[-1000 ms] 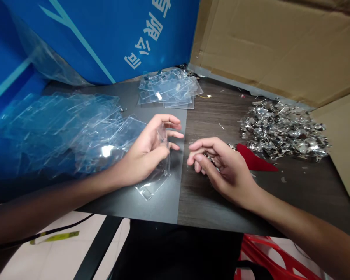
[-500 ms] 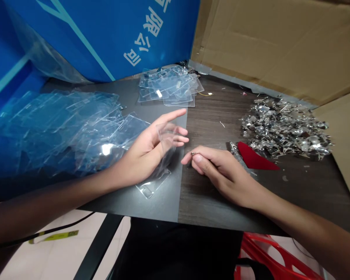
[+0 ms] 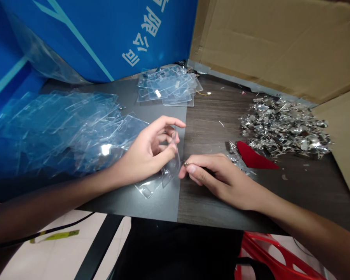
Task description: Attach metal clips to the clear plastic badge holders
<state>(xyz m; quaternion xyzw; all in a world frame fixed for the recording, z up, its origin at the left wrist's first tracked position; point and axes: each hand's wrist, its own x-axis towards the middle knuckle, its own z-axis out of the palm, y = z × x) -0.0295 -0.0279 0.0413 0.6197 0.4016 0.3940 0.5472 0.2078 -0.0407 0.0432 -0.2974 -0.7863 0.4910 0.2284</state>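
Observation:
My left hand (image 3: 154,151) grips a clear plastic badge holder (image 3: 172,165) between thumb and fingers, bending it a little, with the index finger stretched out above. Just to its right, my right hand (image 3: 218,175) pinches a small metal clip (image 3: 186,164) between thumb and index finger; most of the clip is hidden. The clip is close to the holder's edge, and I cannot tell whether they touch. Below my left hand another clear holder (image 3: 147,188) lies flat on the table. A wide heap of clear badge holders (image 3: 61,128) spreads to the left.
A smaller pile of clear holders (image 3: 169,85) lies at the back. On the right is a heap of metal clips with clear straps (image 3: 286,126), beside a red piece (image 3: 255,156). A blue panel (image 3: 105,35) and a cardboard wall (image 3: 274,42) border the table (image 3: 210,116).
My left hand has curled its fingers and thumb onto the holder, which has turned more upright. My right hand has shifted slightly left and down with the clip, closer to the holder.

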